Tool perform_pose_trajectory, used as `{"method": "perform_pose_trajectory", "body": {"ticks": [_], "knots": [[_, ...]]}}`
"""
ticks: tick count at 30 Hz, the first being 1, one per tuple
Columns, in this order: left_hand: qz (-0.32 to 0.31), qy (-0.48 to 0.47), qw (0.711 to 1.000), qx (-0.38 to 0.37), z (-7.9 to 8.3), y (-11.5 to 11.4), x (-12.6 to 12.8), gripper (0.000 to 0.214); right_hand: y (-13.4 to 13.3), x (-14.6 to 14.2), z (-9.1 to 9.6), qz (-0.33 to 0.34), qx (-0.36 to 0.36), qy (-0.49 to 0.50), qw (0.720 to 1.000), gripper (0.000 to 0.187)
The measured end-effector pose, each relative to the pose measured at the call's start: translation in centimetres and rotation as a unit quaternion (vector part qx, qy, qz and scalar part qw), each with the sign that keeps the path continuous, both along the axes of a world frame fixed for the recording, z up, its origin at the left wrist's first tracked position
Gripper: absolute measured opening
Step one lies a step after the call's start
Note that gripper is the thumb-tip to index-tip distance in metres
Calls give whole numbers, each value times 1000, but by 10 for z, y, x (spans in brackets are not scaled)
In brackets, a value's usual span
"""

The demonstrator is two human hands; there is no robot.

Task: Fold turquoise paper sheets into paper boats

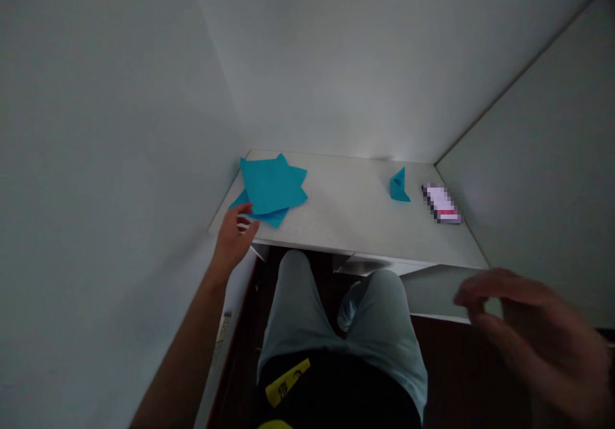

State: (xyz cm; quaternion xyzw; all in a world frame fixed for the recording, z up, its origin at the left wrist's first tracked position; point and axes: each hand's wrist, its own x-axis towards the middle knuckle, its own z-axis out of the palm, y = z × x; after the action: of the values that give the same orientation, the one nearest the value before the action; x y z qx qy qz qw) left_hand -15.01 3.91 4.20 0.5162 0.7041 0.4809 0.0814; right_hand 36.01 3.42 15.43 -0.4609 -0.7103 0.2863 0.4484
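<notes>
- So the blue paper sheets [273,186] are a loose fanned pile, plain bright blue, flat, corners poking out every which way like a rough star. They're at the left end of the desk [346,211], by the back left corner.
- There's also a small folded blue piece [398,189] toward the right end, closer to the back edge, with one point up and another out to the right.
- Left hand [236,237]: at the front left corner by the sheets, fingers bent, thumb held apart. Can't tell if the fingertips actually touch paper.
- Right hand [533,333]: off past the front right corner, curled and blurry, so can't tell if thumb and finger meet.
- Desk's white, boxed in by a pale left wall [120,128], back wall [336,64] and right wall [542,134]. Floor [466,365] is dark.
- Phone [439,202] lies slanted near the right edge, screen pixelated.
- Wide white stretch between pile and folded piece; the pile's lowest corner sits near the front edge, knees [295,275] just below that edge.
</notes>
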Motion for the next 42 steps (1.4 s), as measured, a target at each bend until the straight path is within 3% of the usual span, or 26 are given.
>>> {"method": "perform_pose_trajectory", "body": {"ticks": [3,5,8,11,13,17,21,24,32,37,42], "knots": [[58,72,993,-72,-47,10,-13,52,16,-22,-54,-10,-119,0,993,20],[90,133,981,-111,-65,20,-17,56,6,-27,-94,-84,-207,30,974,30],[91,155,973,-145,-73,33,-20,56,-23,-24,-147,-186,-290,81,935,38],[88,170,966,-172,-69,43,-21,55,-42,-14,-183,-207,-314,66,924,44],[86,179,962,-186,-65,48,-24,50,-44,-9,-196,-182,-318,35,930,46],[70,195,955,-212,-55,54,-25,36,-36,-7,-206,-99,-333,-18,937,56],[88,224,931,-275,-48,57,-19,82,-35,-13,-213,-41,-321,-46,945,62],[88,207,930,-292,-46,61,-16,81,-42,-16,-220,-17,-317,-57,947,66],[38,116,969,-213,-32,85,-21,27,-64,-10,-229,22,-324,-78,943,62],[-24,44,992,-116,-10,82,-11,28,-64,0,-229,16,-291,-68,954,56],[-107,-26,991,-73,-9,47,34,37,-32,4,-211,6,-224,-60,973,40]]}}
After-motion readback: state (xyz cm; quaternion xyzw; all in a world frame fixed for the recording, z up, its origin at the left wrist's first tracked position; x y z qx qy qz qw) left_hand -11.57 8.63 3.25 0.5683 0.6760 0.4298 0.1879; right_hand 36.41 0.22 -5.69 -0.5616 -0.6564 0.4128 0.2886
